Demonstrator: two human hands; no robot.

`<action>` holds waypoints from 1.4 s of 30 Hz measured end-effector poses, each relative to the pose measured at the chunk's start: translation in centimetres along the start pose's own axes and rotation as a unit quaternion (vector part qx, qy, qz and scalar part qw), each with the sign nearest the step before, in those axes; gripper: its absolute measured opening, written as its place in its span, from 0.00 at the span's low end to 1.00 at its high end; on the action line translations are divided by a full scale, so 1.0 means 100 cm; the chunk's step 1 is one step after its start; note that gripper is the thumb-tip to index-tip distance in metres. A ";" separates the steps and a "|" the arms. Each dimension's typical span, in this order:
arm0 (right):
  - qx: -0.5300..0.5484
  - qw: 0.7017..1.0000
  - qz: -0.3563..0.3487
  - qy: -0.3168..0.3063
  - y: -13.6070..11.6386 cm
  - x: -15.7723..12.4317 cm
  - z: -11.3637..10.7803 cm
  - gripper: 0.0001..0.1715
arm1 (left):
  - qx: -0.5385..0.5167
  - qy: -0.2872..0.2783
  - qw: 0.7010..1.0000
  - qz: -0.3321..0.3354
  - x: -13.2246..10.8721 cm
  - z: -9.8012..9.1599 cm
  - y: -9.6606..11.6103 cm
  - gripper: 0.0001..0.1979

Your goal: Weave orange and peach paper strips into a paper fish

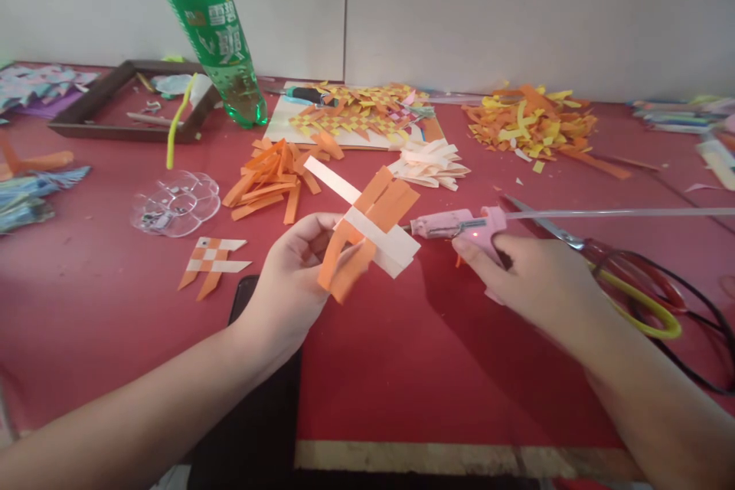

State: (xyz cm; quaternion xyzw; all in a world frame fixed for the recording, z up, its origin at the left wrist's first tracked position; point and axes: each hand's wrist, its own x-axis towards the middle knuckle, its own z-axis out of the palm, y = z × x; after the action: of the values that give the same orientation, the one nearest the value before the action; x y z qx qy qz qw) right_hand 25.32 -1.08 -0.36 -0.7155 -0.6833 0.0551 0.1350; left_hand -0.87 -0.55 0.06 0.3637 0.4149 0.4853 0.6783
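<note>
My left hand (292,276) is closed on a piece woven from orange and pale paper strips (373,226), held up above the red table (402,367). My right hand (534,279) grips a pink glue gun (459,223) whose nozzle points left, close to the woven piece's right edge. A clear glue stick (620,212) sticks out of the gun's back toward the right. A finished orange-and-white woven piece (211,262) lies on the table left of my left hand.
Loose orange strips (269,180) and pale strips (429,164) lie beyond my hands. Scissors (620,276) with red and yellow handles sit at right. A green bottle (215,31), brown frame (123,99), clear plastic tray (177,203), scrap pile (531,122) and dark phone (246,413) surround.
</note>
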 end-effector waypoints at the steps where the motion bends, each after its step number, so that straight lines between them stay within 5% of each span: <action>1: -0.052 0.998 -0.017 0.002 0.001 0.000 0.000 0.35 | -0.003 -0.004 1.000 0.005 0.000 0.000 0.000 0.11; 4: -0.154 0.987 -0.033 0.037 -0.001 -0.003 -0.003 0.32 | 0.002 -0.026 1.000 0.011 -0.002 0.002 0.000 0.13; 7: -0.118 0.977 -0.077 0.159 -0.009 -0.009 -0.005 0.27 | 0.038 -0.049 0.998 0.006 -0.004 0.003 -0.002 0.13; 10: -0.003 0.932 -0.262 0.251 -0.023 -0.017 -0.004 0.13 | 0.093 -0.078 0.993 0.005 -0.007 0.003 -0.007 0.12; 12: 0.051 0.888 -0.387 0.242 -0.033 -0.022 -0.001 0.12 | 0.117 -0.101 0.988 -0.003 -0.009 0.004 -0.011 0.11; 14: 0.059 0.870 -0.436 0.224 -0.040 -0.026 0.000 0.14 | 0.126 -0.117 0.985 -0.016 -0.011 0.005 -0.013 0.10; 30: 0.133 0.871 -0.420 0.215 -0.045 -0.036 0.000 0.09 | 0.114 -0.121 0.986 -0.006 -0.013 0.013 -0.010 0.10; 36: 0.164 0.910 -0.321 0.206 -0.049 -0.028 -0.003 0.07 | 0.063 -0.182 0.981 -0.011 -0.014 0.012 -0.011 0.09; 42: 0.274 0.907 -0.276 0.162 -0.045 -0.030 -0.001 0.09 | 0.041 -0.217 0.975 -0.009 -0.014 0.010 -0.011 0.08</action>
State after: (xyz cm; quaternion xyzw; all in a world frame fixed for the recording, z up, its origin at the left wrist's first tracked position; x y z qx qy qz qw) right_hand 20.83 -3.89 0.60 -0.4325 -0.7802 0.0840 0.4440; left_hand 0.21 -2.23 -0.26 0.4838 0.2803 0.3711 0.7414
